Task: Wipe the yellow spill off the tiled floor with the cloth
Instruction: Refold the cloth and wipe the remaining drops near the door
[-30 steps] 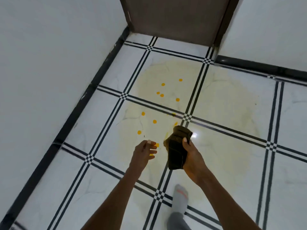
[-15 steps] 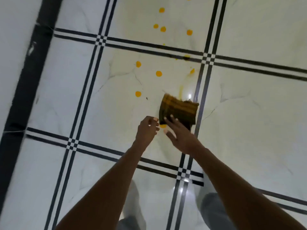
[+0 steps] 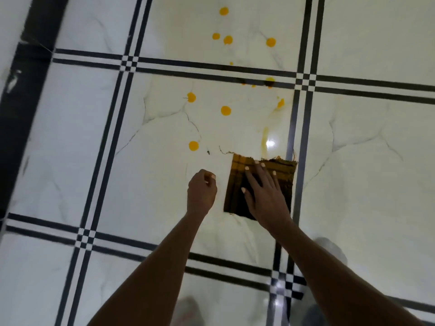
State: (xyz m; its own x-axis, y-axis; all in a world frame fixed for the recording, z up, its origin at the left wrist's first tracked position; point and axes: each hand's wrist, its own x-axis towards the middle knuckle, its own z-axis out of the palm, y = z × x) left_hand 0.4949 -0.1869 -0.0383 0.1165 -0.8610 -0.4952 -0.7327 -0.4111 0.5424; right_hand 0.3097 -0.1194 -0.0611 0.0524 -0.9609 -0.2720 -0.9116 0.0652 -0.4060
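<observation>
A dark brown-and-yellow checked cloth (image 3: 237, 175) lies flat on the white tiled floor (image 3: 153, 184). My right hand (image 3: 263, 194) rests palm down on it with fingers spread. My left hand (image 3: 202, 191) hovers just left of the cloth, fingers curled in with nothing in them. Several yellow spill drops (image 3: 226, 110) dot the tile beyond the cloth, with more drops (image 3: 227, 40) on the tile farther off. A pale yellow streak (image 3: 264, 140) runs up from the cloth's far edge.
Black double grout lines (image 3: 211, 67) cross the floor. A black skirting strip (image 3: 21, 114) and a white wall run along the left. My feet (image 3: 188, 311) show blurred at the bottom, one by each forearm.
The cloth went from bunched in my right hand to spread flat on the floor under my open palm. The view dropped closer to the floor. My left hand stayed beside the cloth.
</observation>
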